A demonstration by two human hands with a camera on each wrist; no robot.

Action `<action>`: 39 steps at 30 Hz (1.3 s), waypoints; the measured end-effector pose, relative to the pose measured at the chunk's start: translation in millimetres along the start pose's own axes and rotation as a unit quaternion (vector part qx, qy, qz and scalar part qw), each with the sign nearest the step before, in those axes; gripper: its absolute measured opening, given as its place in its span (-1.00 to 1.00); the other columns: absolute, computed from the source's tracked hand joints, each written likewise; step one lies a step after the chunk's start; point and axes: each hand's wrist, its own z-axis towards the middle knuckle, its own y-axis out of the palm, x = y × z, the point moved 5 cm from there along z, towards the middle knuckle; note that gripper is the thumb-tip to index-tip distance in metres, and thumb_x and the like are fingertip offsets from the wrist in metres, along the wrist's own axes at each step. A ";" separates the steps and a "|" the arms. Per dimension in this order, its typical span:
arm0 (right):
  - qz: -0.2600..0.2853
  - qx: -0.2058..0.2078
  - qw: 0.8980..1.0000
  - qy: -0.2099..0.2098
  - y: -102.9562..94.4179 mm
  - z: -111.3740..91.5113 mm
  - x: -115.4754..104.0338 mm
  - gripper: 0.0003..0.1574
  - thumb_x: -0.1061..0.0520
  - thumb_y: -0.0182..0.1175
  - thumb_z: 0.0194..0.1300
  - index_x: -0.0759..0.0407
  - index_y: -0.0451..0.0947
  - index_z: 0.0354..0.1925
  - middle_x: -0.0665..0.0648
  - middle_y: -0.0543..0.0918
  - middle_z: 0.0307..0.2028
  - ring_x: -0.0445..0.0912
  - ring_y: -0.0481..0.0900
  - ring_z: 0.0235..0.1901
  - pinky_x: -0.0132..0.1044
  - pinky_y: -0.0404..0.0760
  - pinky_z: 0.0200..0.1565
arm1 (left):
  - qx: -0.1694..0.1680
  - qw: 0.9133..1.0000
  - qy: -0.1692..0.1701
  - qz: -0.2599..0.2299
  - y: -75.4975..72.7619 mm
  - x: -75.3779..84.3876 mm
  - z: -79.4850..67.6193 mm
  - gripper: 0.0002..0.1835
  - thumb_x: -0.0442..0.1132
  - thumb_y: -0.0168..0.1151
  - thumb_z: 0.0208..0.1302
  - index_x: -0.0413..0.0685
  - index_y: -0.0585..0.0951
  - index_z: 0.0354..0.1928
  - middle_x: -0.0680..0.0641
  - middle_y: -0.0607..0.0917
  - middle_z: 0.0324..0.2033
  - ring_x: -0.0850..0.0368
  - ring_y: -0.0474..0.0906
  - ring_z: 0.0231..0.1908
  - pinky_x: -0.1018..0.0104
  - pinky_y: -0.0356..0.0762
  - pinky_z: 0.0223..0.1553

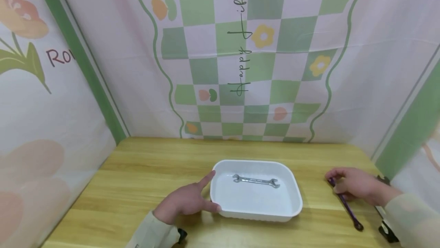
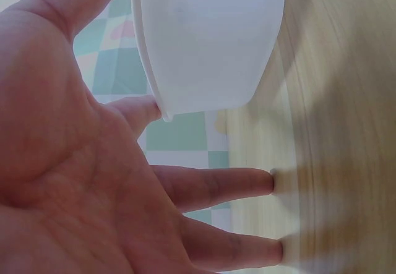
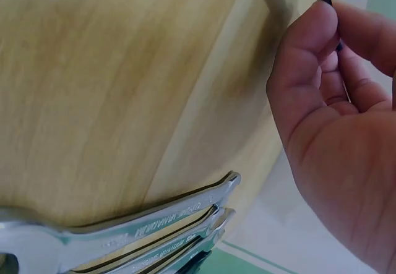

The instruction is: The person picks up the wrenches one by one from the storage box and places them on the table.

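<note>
A white rectangular tray (image 1: 254, 201) sits on the table, with a silver double open-ended wrench (image 1: 256, 181) lying inside. My left hand (image 1: 187, 200) is at the tray's left end, fingers spread and straight. Its thumb and index finger touch the rim, while two other fingers extend down to the tabletop in the left wrist view. To the right of the tray, my right hand (image 1: 359, 185) pinches a slim dark purple wrench (image 1: 348, 206) near its far end. The wrench slants toward me, its ringed end closest. In the right wrist view only a dark sliver shows between thumb and fingers.
Several silver wrenches (image 3: 167, 218) lie side by side at the table's right, partly under my right forearm in the head view. The wooden table (image 1: 154, 164) meets a patterned curtain (image 1: 230, 68) at its back edge; more printed cloth hangs on both sides.
</note>
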 end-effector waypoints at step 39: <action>-0.492 0.160 0.844 -0.142 33.0 -44.6 -22.4 -0.74 0.37 0.22 0.12 0.53 0.55 -0.18 0.32 0.60 -0.33 0.23 0.60 -0.34 0.15 0.62 -0.29 | 0.003 1.000 0.001 -0.012 -0.4 2.0 -1.8 0.25 0.31 0.47 -0.04 0.20 -0.04 0.61 -0.35 0.56 0.18 -0.27 0.47 0.18 -0.26 0.39 0.15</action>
